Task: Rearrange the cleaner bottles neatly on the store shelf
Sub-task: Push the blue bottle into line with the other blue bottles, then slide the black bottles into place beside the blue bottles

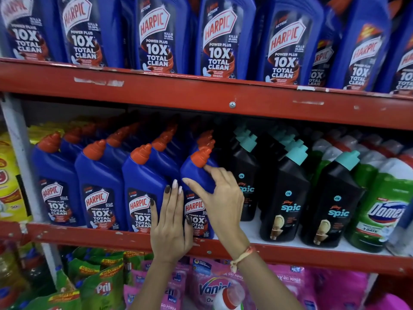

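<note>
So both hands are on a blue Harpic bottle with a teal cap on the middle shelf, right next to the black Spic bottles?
Not quite: the head view shows the cap is orange, not teal. Both the left hand and right hand are on the blue Harpic bottle, beside the black Spic bottles, which carry the teal caps.

Both hands meet on one blue bottle point(196, 175) (orange cap, front row): right hand point(220, 198) gripping its shoulder, left hand point(171, 222) flat against the label.

left grip point(171, 222): flat, fingers straight up | right grip point(220, 198): fingers curled, wrist bent
</note>
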The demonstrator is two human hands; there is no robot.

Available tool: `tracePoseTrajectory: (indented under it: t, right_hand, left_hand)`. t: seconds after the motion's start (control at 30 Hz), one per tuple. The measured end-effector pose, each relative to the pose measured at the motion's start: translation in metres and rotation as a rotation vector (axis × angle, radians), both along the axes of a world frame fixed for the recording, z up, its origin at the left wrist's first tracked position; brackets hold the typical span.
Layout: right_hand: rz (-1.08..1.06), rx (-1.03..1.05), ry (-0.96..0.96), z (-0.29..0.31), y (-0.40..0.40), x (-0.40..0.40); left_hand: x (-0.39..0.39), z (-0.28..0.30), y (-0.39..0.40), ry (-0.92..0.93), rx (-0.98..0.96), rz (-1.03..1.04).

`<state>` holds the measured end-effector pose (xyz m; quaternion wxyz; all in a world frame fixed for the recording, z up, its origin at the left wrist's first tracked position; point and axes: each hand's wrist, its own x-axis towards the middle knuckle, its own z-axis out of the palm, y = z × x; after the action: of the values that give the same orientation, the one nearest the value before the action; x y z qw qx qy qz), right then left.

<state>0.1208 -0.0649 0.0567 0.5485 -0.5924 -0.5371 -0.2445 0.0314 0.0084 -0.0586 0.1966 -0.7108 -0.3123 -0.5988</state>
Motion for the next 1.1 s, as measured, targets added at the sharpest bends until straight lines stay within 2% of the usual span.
tracePoseTrajectory:
  t: [0.13,0.23,0.33,0.47,0.57,0.83,1.1]
  right_hand:
    - [0.01,0.105,-0.017,-0.003,-0.033,0.036]
    - [-0.139,0.241,0.041,-0.007,-0.066,0.084]
    - [-0.302,0.31,0.146,-0.016,-0.093,0.131]
    - [-0.386,0.147,0.412,-0.027,-0.111,0.172]
    - [-0.41,0.042,0.484,-0.033,-0.112,0.19]
    - [-0.48,0.076,0.575,-0.03,-0.109,0.196]
    - [-0.417,0.21,0.603,0.006,-0.136,0.149]
  left_hand:
    - [0.0,0.003,-0.003,0.001,-0.005,0.015]
    - [0.002,0.005,-0.01,0.012,-0.021,0.002]
    - [0.016,0.012,-0.02,0.088,0.054,-0.099]
    - [0.035,0.022,-0.024,0.093,0.051,-0.103]
    - [0.037,0.021,-0.02,0.07,0.026,-0.066]
    - [0.037,0.019,-0.02,0.058,-0.002,-0.053]
    - [0.039,0.019,-0.02,0.065,0.011,-0.045]
